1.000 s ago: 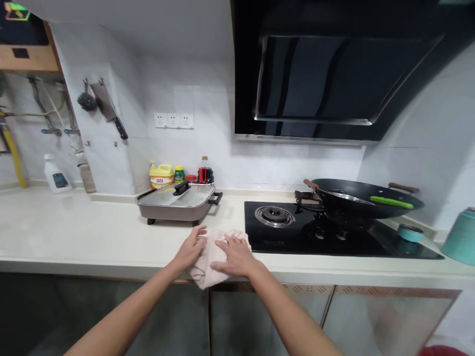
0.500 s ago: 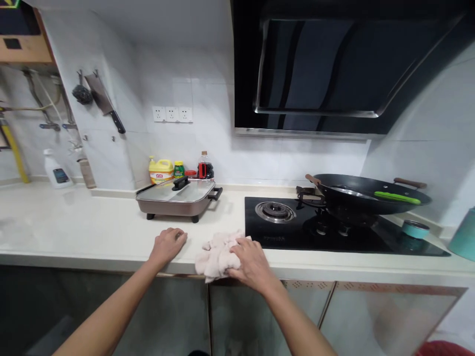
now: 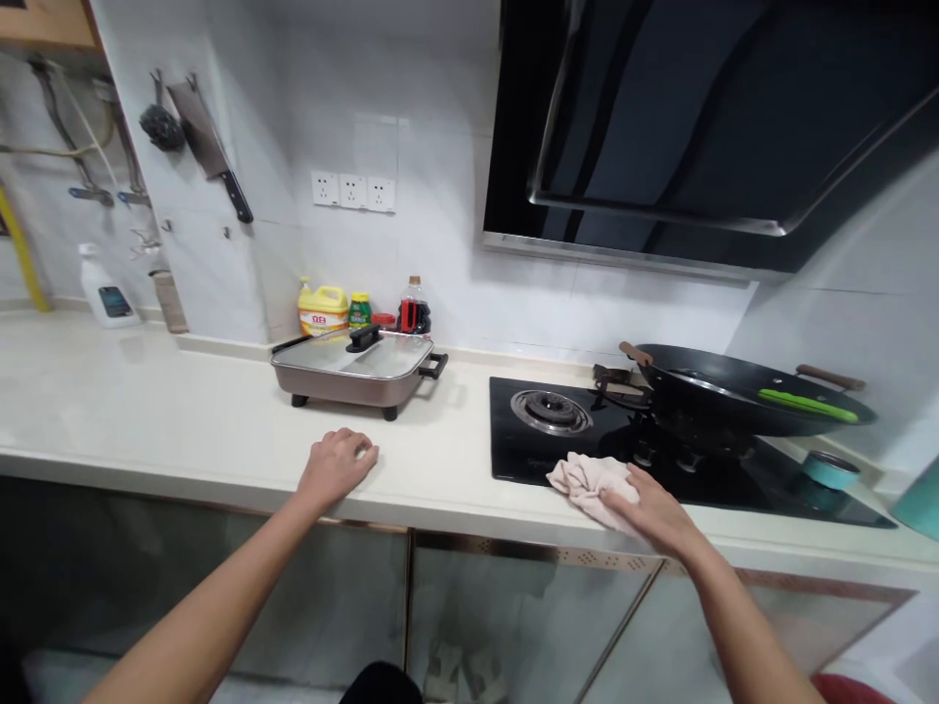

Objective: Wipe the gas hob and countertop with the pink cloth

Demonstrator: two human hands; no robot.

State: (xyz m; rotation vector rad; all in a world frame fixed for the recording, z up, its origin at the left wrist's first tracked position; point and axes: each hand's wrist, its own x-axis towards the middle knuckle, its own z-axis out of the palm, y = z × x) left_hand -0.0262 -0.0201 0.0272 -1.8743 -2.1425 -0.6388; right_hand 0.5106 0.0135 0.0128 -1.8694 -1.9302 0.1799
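My right hand [image 3: 656, 508] presses a crumpled pale pink cloth [image 3: 591, 484] down at the front edge of the black gas hob [image 3: 539, 460], with the fingers gripping its right side. Part of the cloth lies over the hob's glass and part over the white countertop [image 3: 440, 479]. My left hand [image 3: 335, 467] rests on the countertop near its front edge, the fingers loosely bent, the thumb apart from them and nothing visible in it. Just behind this hand stands a brown electric pan [image 3: 344, 386] with a glass lid.
A black wok [image 3: 719, 391] with a green-handled utensil [image 3: 807, 405] sits on the right burner, a small teal container [image 3: 830, 469] beside it. Several bottles, including a yellow jug [image 3: 323, 311], line the wall. A cleaver [image 3: 201, 127] hangs at left. The range hood [image 3: 660, 117] overhangs the hob.
My right hand has slid the cloth to the right, from the countertop left of the hob onto its front edge. The left hand stays on the counter. The view has tilted down slightly.
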